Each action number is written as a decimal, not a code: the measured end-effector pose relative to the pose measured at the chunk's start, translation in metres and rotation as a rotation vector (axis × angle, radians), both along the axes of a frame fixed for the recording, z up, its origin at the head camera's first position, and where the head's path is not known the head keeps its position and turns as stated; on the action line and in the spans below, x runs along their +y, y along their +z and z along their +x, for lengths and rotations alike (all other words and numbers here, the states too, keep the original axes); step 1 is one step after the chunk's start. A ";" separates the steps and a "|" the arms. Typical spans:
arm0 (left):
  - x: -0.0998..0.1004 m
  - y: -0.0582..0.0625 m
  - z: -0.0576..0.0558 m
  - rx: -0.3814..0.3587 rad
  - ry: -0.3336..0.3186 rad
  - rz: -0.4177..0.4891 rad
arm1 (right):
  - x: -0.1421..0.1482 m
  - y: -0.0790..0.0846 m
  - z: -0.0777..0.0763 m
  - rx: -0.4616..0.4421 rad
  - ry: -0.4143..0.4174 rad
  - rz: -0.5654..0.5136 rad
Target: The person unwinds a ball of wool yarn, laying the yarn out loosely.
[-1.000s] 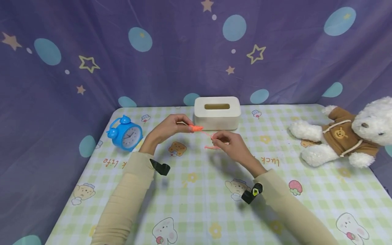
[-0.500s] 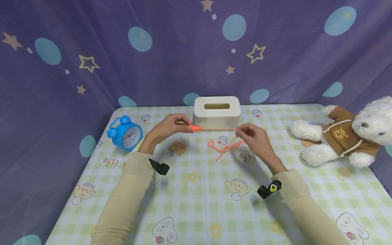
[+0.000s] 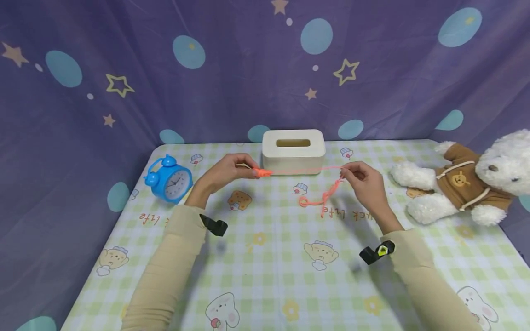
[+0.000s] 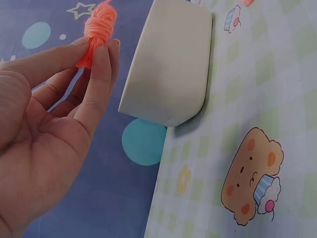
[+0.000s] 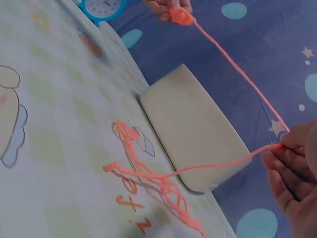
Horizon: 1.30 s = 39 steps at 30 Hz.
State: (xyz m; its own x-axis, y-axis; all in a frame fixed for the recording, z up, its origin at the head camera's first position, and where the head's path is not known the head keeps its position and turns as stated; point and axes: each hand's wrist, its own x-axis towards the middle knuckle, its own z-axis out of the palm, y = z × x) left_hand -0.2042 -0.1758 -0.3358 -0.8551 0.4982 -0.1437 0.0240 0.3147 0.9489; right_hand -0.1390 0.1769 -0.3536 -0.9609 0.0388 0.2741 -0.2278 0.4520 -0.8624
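Between thumb and fingers my left hand pinches a small wound bundle of orange yarn above the table, left of the tissue box. From the bundle a single strand of yarn runs across to my right hand, which pinches it between thumb and forefinger. Below the right fingertips a loose, tangled length of yarn hangs down, its loops at or near the tablecloth. Behind the strand stands a cream tissue box with a slot in its top.
A blue alarm clock stands at the table's left edge. On the right lies a white plush bear in a brown hoodie. The checked tablecloth reaches a purple curtain behind.
My right hand has moved to the right, away from the left, drawing the strand out longer. The loose loops went along to the right. My left hand has hardly moved.
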 end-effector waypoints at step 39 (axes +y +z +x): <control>-0.009 0.001 0.001 0.021 0.027 -0.018 | 0.081 -0.030 -0.013 -0.058 -0.391 0.019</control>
State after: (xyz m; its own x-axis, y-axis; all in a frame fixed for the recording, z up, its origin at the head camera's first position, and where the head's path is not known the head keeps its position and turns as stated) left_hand -0.2027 -0.1849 -0.3347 -0.8714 0.4720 -0.1341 0.0353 0.3330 0.9423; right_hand -0.1515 0.2583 -0.3834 -0.8885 0.4003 0.2243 0.0132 0.5109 -0.8595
